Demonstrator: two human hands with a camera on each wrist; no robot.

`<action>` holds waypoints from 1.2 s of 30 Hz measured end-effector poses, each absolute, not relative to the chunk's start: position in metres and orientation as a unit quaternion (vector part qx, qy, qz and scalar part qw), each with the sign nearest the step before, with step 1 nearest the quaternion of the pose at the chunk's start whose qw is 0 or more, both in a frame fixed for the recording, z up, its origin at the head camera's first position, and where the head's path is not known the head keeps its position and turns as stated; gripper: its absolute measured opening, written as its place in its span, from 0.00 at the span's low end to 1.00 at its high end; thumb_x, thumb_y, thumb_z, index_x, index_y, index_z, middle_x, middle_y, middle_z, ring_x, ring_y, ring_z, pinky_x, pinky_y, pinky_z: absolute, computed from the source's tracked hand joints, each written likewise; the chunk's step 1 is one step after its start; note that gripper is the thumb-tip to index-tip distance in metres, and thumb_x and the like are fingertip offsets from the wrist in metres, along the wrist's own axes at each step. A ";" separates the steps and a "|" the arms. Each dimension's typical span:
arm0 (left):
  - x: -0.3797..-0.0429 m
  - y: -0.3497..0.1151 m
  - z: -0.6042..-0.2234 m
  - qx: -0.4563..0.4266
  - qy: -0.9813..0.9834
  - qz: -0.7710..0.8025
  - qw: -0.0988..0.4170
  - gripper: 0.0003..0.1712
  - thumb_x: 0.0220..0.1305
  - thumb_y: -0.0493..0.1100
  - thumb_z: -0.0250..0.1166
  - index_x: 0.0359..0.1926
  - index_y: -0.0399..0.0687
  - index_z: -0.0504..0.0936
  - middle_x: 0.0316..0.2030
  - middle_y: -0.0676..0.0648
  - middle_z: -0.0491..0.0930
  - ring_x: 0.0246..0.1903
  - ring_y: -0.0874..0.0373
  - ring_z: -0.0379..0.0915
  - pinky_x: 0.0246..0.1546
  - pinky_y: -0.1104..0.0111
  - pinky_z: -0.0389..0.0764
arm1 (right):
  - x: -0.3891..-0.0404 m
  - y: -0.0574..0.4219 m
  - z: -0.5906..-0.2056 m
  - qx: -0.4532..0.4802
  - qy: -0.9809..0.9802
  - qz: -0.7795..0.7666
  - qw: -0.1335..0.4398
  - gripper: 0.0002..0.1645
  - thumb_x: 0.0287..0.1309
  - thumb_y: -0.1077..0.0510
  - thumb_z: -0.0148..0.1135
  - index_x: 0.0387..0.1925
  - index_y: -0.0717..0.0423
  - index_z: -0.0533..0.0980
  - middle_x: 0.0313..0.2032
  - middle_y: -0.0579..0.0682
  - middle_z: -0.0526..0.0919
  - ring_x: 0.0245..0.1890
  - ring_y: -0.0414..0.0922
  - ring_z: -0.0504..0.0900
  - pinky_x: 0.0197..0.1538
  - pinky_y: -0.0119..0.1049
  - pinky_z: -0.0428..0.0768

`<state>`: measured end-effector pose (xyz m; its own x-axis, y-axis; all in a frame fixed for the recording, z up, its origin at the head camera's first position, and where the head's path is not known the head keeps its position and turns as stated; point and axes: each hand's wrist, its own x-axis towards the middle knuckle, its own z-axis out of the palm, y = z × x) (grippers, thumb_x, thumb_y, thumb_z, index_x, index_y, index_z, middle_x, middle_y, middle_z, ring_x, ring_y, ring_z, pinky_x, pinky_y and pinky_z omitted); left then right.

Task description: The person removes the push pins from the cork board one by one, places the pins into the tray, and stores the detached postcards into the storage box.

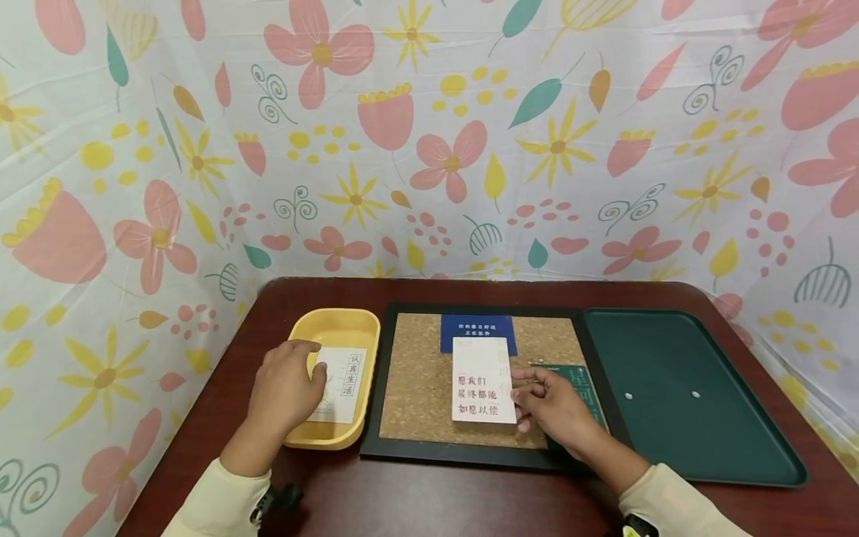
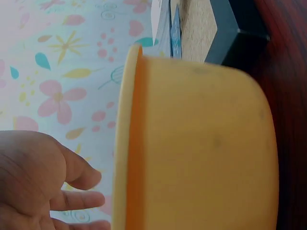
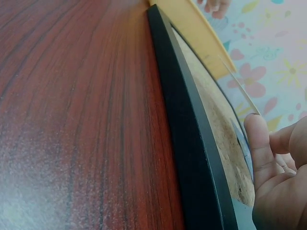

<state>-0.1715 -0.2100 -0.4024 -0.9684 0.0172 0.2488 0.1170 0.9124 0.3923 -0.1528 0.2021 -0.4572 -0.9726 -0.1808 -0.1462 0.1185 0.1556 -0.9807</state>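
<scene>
My right hand [image 1: 553, 406] pinches the right edge of a white card with red characters [image 1: 478, 373], held above a black-framed cork board [image 1: 416, 373]. From the right wrist view, the card shows as a thin pale edge [image 3: 242, 91] at the thumb tip. My left hand [image 1: 285, 384] hovers over a yellow basin [image 1: 370, 328] with its fingers loosely extended and nothing between them. Inside the basin lies a white card with black characters [image 1: 347, 384], partly covered by that hand. A blue card [image 1: 470, 328] lies at the board's top, and a dark green card [image 1: 585, 382] at its right, partly behind my right hand.
Right of the board sits a dark green tray [image 1: 671, 350] holding two small white round pieces, one on the left [image 1: 628, 396] and one on the right [image 1: 695, 394]. Everything stands on a reddish-brown table [image 1: 429, 500]. A flowered cloth [image 1: 429, 134] hangs behind and beside it.
</scene>
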 end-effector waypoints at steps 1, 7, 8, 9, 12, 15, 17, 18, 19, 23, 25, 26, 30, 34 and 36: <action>-0.171 -0.212 -0.402 -0.027 -0.971 -0.204 0.118 0.20 0.69 0.41 0.63 0.59 0.37 0.82 0.59 0.32 0.76 0.61 0.30 0.66 0.59 0.39 0.68 | -0.153 0.202 -0.457 -0.020 0.752 -0.649 0.114 0.26 0.72 0.68 0.55 0.68 0.70 0.63 0.40 0.61 0.83 0.30 0.54 0.82 0.29 0.45 0.84; -0.172 -0.220 -0.401 0.017 -0.979 -0.182 0.084 0.22 0.70 0.38 0.60 0.63 0.37 0.78 0.59 0.31 0.75 0.58 0.30 0.68 0.54 0.38 0.71 | -0.153 0.200 -0.456 -0.014 0.751 -0.650 0.112 0.26 0.72 0.68 0.55 0.67 0.70 0.63 0.41 0.61 0.83 0.31 0.54 0.82 0.29 0.45 0.84; -0.172 -0.221 -0.401 0.023 -0.980 -0.180 0.077 0.23 0.71 0.38 0.60 0.64 0.36 0.77 0.60 0.31 0.75 0.58 0.30 0.69 0.54 0.38 0.72 | -0.153 0.200 -0.456 -0.012 0.751 -0.651 0.111 0.25 0.72 0.68 0.55 0.67 0.70 0.64 0.41 0.61 0.83 0.31 0.54 0.82 0.29 0.45 0.84; -0.172 -0.223 -0.401 0.028 -0.981 -0.176 0.071 0.23 0.71 0.38 0.60 0.64 0.36 0.76 0.60 0.30 0.75 0.58 0.30 0.69 0.54 0.38 0.72 | -0.153 0.200 -0.456 -0.011 0.750 -0.652 0.111 0.25 0.72 0.68 0.55 0.67 0.70 0.64 0.41 0.61 0.83 0.31 0.54 0.82 0.29 0.45 0.84; -0.172 -0.226 -0.402 0.039 -0.983 -0.171 0.056 0.24 0.71 0.37 0.59 0.66 0.36 0.75 0.60 0.30 0.74 0.57 0.29 0.69 0.52 0.38 0.72 | -0.153 0.198 -0.456 -0.009 0.751 -0.652 0.109 0.25 0.72 0.68 0.56 0.67 0.70 0.64 0.42 0.61 0.83 0.31 0.54 0.82 0.30 0.44 0.84; -0.172 -0.230 -0.403 0.049 -0.984 -0.168 0.043 0.25 0.72 0.38 0.58 0.66 0.35 0.73 0.59 0.29 0.74 0.56 0.29 0.70 0.50 0.38 0.74 | -0.153 0.197 -0.457 -0.009 0.751 -0.651 0.108 0.25 0.72 0.68 0.56 0.66 0.70 0.65 0.42 0.60 0.84 0.32 0.54 0.83 0.30 0.43 0.84; -0.172 -0.231 -0.404 0.056 -0.984 -0.167 0.031 0.25 0.72 0.38 0.58 0.67 0.34 0.71 0.58 0.28 0.74 0.54 0.29 0.71 0.47 0.38 0.75 | -0.153 0.195 -0.457 -0.009 0.750 -0.652 0.106 0.25 0.72 0.68 0.56 0.66 0.70 0.65 0.42 0.61 0.84 0.32 0.54 0.83 0.29 0.42 0.84; -0.172 -0.231 -0.404 0.060 -0.984 -0.168 0.022 0.26 0.73 0.39 0.57 0.68 0.34 0.70 0.58 0.28 0.74 0.54 0.29 0.71 0.46 0.38 0.75 | -0.154 0.194 -0.457 -0.010 0.750 -0.653 0.106 0.25 0.72 0.69 0.56 0.66 0.70 0.65 0.42 0.61 0.84 0.32 0.54 0.83 0.29 0.42 0.84; -0.172 -0.231 -0.405 0.064 -0.983 -0.169 0.014 0.26 0.73 0.39 0.57 0.68 0.34 0.69 0.58 0.28 0.74 0.54 0.30 0.72 0.46 0.38 0.75 | -0.154 0.194 -0.456 -0.009 0.749 -0.654 0.106 0.25 0.71 0.69 0.56 0.66 0.69 0.65 0.42 0.61 0.84 0.32 0.54 0.83 0.29 0.42 0.84; -0.173 -0.229 -0.405 0.074 -0.982 -0.173 -0.013 0.27 0.75 0.40 0.55 0.70 0.35 0.67 0.59 0.29 0.74 0.54 0.31 0.73 0.42 0.39 0.77 | -0.154 0.190 -0.455 -0.009 0.745 -0.658 0.107 0.24 0.71 0.69 0.56 0.66 0.69 0.66 0.42 0.62 0.84 0.31 0.55 0.83 0.29 0.41 0.84; -0.173 -0.229 -0.406 0.078 -0.982 -0.171 -0.015 0.26 0.75 0.39 0.53 0.70 0.37 0.67 0.58 0.30 0.74 0.53 0.32 0.73 0.41 0.40 0.77 | -0.154 0.188 -0.456 -0.009 0.742 -0.662 0.107 0.24 0.71 0.69 0.56 0.65 0.69 0.66 0.43 0.62 0.83 0.31 0.54 0.83 0.29 0.41 0.84; -0.173 -0.229 -0.406 0.080 -0.982 -0.169 -0.015 0.26 0.75 0.39 0.52 0.70 0.37 0.68 0.58 0.30 0.74 0.52 0.32 0.74 0.40 0.40 0.77 | -0.154 0.187 -0.456 -0.009 0.741 -0.663 0.108 0.24 0.70 0.69 0.56 0.65 0.69 0.66 0.43 0.62 0.83 0.31 0.54 0.83 0.29 0.41 0.84; -0.175 -0.231 -0.407 0.085 -0.982 -0.164 -0.020 0.26 0.74 0.36 0.46 0.71 0.39 0.68 0.56 0.32 0.75 0.49 0.35 0.76 0.36 0.42 0.78 | -0.155 0.185 -0.457 -0.008 0.738 -0.666 0.106 0.24 0.70 0.70 0.56 0.64 0.69 0.67 0.43 0.63 0.83 0.31 0.54 0.83 0.29 0.41 0.84; -0.178 -0.237 -0.405 0.088 -0.981 -0.169 -0.028 0.27 0.73 0.35 0.45 0.71 0.40 0.66 0.55 0.32 0.76 0.47 0.36 0.77 0.34 0.44 0.78 | -0.156 0.182 -0.458 -0.004 0.740 -0.665 0.105 0.23 0.70 0.71 0.56 0.64 0.69 0.67 0.42 0.62 0.83 0.31 0.54 0.83 0.29 0.41 0.84; -0.180 -0.241 -0.404 0.089 -0.980 -0.176 -0.033 0.27 0.74 0.35 0.45 0.72 0.40 0.66 0.55 0.31 0.76 0.47 0.36 0.78 0.34 0.45 0.78 | -0.156 0.181 -0.458 -0.003 0.740 -0.665 0.104 0.23 0.70 0.71 0.55 0.64 0.69 0.67 0.42 0.62 0.84 0.31 0.54 0.83 0.29 0.41 0.84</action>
